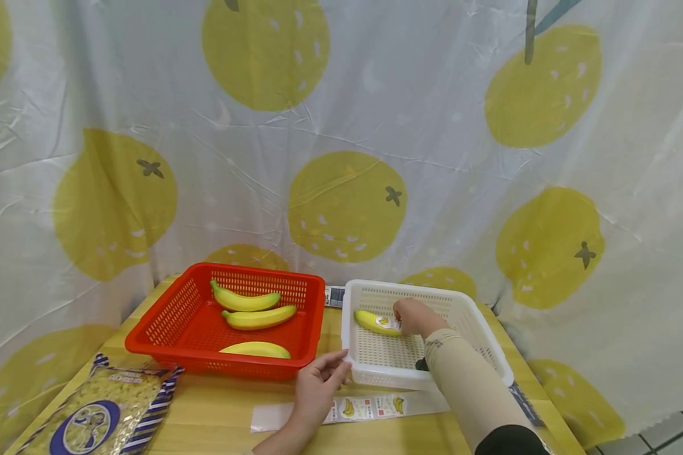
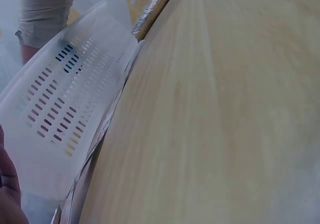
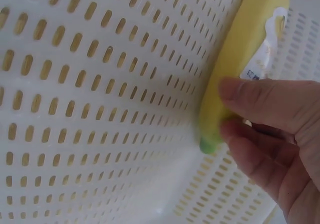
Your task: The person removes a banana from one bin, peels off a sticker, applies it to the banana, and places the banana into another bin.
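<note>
Yellow banana (image 1: 369, 321) is pinched by the right hand (image 1: 417, 317), white basket (image 1: 381, 376) touched by the relaxed left hand (image 1: 317, 388); banana label (image 3: 265, 49) could be creased by a slipping thumb (image 3: 260, 96).

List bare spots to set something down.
Free: wooden tabletop between the clear, purple-striped plastic bag and the white paper label strip; floor of the red plastic basket, left of its three yellow bananas. Crowded: the white plastic basket, where the right hand holds a stickered yellow banana, left hand at the near-left corner.
</note>
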The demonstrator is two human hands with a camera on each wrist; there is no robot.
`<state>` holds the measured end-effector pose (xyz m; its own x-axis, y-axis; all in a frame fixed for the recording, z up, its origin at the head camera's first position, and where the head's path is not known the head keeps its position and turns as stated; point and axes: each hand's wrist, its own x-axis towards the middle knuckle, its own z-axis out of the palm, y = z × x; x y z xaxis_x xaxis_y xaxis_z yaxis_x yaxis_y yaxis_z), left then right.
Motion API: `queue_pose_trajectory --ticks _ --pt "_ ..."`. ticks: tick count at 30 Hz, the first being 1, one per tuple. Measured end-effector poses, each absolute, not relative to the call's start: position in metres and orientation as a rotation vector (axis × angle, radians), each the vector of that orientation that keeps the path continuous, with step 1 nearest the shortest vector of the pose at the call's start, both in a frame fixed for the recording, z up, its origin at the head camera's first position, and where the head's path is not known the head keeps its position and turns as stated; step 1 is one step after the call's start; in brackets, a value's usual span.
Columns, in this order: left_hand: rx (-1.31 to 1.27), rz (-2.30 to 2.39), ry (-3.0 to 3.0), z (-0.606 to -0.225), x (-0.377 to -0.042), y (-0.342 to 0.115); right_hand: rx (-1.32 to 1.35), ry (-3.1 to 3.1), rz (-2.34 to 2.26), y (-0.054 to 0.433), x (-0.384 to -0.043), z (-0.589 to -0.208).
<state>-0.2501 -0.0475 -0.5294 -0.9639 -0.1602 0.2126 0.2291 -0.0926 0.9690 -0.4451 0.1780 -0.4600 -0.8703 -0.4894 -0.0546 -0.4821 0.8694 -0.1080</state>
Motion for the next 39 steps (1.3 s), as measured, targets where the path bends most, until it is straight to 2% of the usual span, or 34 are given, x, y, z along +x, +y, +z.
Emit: queue_pose_trajectory --ticks 12,23,27,31,39 --pt "-0.151 -2.134 -1.934 -0.534 -0.246 -0.046 -0.677 2.809 -0.275 0.174 -0.431 -0.421" --pt "-0.394 -2.074 -1.923 -0.508 -0.231 -0.066 -0.886 2.692 -0.584 0.135 -0.408 -0.402" --pt "-0.386 -1.944 -1.948 -0.487 -0.222 -0.100 -1.030 2.682 -0.633 0.116 -0.386 -0.398" --pt "-0.325 -1.751 -2.028 -0.466 -0.221 -0.153 -1.124 2.696 -0.665 0.098 -0.363 -0.399" --pt "0.045 -1.482 -2.295 -0.430 -0.240 -0.269 -1.220 2.821 -0.715 0.066 -0.340 -0.408"
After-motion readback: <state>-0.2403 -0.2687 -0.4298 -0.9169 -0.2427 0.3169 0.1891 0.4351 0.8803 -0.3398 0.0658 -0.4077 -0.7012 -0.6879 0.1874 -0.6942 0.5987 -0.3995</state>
